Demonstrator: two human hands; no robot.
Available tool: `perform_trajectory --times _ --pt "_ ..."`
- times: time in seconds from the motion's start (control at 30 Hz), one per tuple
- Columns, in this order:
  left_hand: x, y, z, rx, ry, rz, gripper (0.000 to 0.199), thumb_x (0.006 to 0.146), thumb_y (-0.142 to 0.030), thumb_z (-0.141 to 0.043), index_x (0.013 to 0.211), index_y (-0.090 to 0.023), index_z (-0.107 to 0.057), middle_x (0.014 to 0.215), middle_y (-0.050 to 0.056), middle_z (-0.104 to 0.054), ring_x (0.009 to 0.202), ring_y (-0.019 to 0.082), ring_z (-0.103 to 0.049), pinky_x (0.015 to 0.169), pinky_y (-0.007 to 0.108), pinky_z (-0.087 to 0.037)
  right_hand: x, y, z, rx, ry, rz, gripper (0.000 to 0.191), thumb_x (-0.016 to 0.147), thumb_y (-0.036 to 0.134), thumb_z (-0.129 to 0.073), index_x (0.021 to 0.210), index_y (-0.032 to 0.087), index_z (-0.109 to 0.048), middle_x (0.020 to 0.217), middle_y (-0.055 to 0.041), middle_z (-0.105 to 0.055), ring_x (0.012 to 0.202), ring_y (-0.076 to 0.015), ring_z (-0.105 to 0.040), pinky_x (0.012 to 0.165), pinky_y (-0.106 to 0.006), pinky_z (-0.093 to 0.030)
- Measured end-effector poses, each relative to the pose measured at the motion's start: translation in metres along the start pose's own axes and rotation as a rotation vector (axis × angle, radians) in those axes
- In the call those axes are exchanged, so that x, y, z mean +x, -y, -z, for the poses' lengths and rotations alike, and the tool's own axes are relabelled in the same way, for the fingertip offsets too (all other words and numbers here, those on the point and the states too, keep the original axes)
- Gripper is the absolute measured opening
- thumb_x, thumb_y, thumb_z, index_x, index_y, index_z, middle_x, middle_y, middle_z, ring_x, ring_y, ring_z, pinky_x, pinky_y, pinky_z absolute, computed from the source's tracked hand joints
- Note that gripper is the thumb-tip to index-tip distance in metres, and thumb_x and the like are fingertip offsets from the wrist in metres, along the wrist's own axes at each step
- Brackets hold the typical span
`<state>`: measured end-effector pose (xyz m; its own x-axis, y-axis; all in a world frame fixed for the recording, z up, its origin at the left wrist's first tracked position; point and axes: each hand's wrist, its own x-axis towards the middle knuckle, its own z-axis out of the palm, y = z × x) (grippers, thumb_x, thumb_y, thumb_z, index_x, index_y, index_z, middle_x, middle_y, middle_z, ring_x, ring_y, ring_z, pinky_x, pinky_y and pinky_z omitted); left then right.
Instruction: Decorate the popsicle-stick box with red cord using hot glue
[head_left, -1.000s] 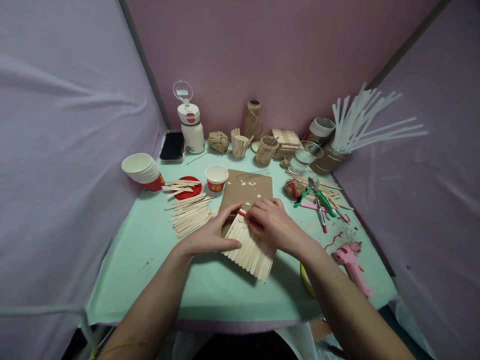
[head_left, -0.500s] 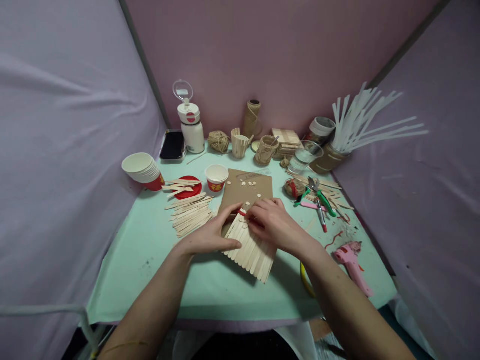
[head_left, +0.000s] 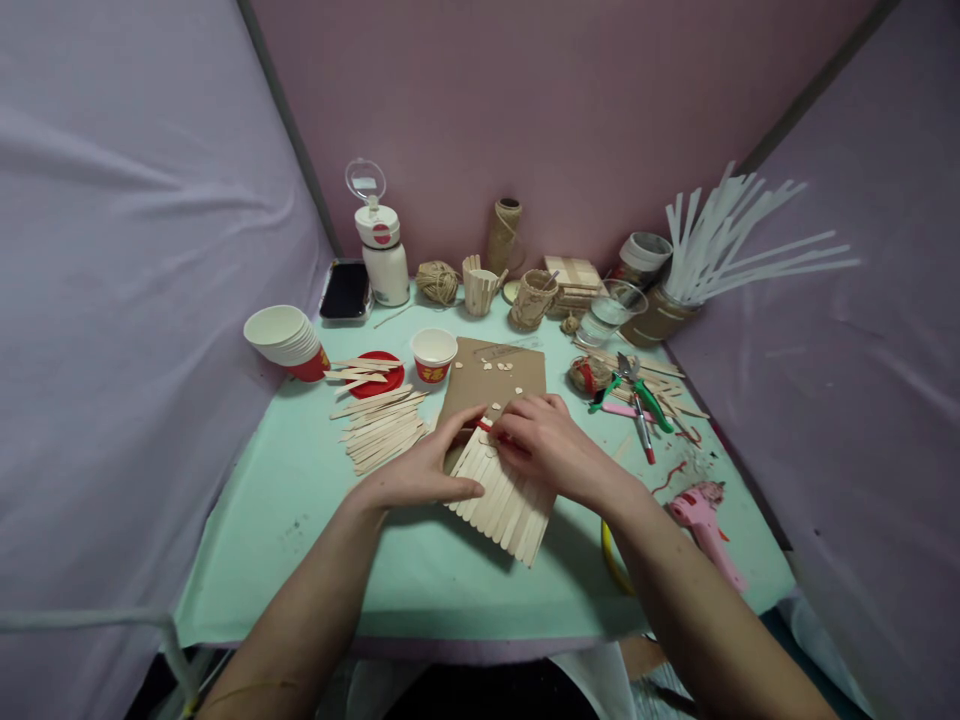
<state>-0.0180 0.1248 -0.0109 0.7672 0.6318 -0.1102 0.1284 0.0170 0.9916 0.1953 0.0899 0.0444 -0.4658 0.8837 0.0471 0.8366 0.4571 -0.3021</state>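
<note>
A panel of craft sticks laid side by side (head_left: 501, 505) lies tilted over a brown cardboard sheet (head_left: 487, 385). My left hand (head_left: 424, 468) grips the panel's left edge, thumb on top and fingers by the upper corner. A red cord (head_left: 484, 425) runs across the panel's upper end. My right hand (head_left: 544, 448) has its fingers curled and pressed down on the cord, hiding part of it. Small pale wooden pieces (head_left: 504, 367) are scattered on the cardboard, and a few lie on the panel near my right fingertips.
Loose craft sticks (head_left: 386, 430) and a red dish (head_left: 390, 378) are on the left, near stacked paper cups (head_left: 285, 340). A paper cup (head_left: 433, 355) stands behind my left hand. Green-handled pliers (head_left: 651, 405) and a pink glue gun (head_left: 701, 520) lie right. A water cup (head_left: 609, 315) stands behind.
My right hand has shifted very slightly at the panel's upper end. Both hands otherwise keep their places, and the panel lies as before.
</note>
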Motion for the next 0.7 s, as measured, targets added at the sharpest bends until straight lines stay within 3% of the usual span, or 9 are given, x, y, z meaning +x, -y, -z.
perform_trajectory --times 0.23,0.47,0.57,0.7 --pt "0.000 0.002 0.001 0.007 -0.008 0.000 0.097 0.068 -0.023 -0.080 0.150 -0.027 -0.028 0.153 0.013 -0.035 0.140 0.033 -0.036 0.114 0.049 -0.031 0.002 0.002 0.005 -0.015 0.035 0.019 0.009 0.092 0.018 -0.057 0.092 0.019 -0.066 0.090 -0.0045 -0.064 0.089 -0.0186 -0.052 0.077 -0.032 -0.030" --pt "0.000 0.002 -0.001 0.002 -0.004 -0.002 0.097 0.069 -0.023 -0.080 0.150 -0.026 -0.027 0.154 0.014 -0.034 0.141 0.032 -0.035 0.116 0.049 -0.029 -0.001 -0.005 0.000 0.029 -0.037 0.089 0.016 0.095 0.021 -0.054 0.093 0.016 -0.068 0.091 -0.0083 -0.066 0.088 -0.0199 -0.052 0.077 -0.032 -0.035" --pt "-0.001 0.002 0.001 -0.011 0.000 0.011 0.098 0.069 -0.025 -0.080 0.150 -0.027 -0.025 0.156 0.014 -0.031 0.143 0.031 -0.033 0.117 0.048 -0.028 -0.005 -0.005 -0.001 0.284 -0.169 0.010 0.015 0.094 0.023 -0.054 0.090 0.018 -0.068 0.089 -0.0071 -0.067 0.088 -0.0194 -0.055 0.081 -0.034 -0.037" --pt "-0.001 -0.002 0.007 -0.004 -0.111 -0.029 0.088 0.072 -0.027 -0.079 0.147 -0.027 -0.033 0.154 0.013 -0.034 0.143 0.029 -0.032 0.116 0.046 -0.030 -0.011 0.000 0.005 0.907 -0.254 -0.354 0.016 0.085 0.034 -0.063 0.081 0.019 -0.067 0.081 -0.0025 -0.067 0.076 -0.0164 -0.057 0.072 -0.030 -0.042"
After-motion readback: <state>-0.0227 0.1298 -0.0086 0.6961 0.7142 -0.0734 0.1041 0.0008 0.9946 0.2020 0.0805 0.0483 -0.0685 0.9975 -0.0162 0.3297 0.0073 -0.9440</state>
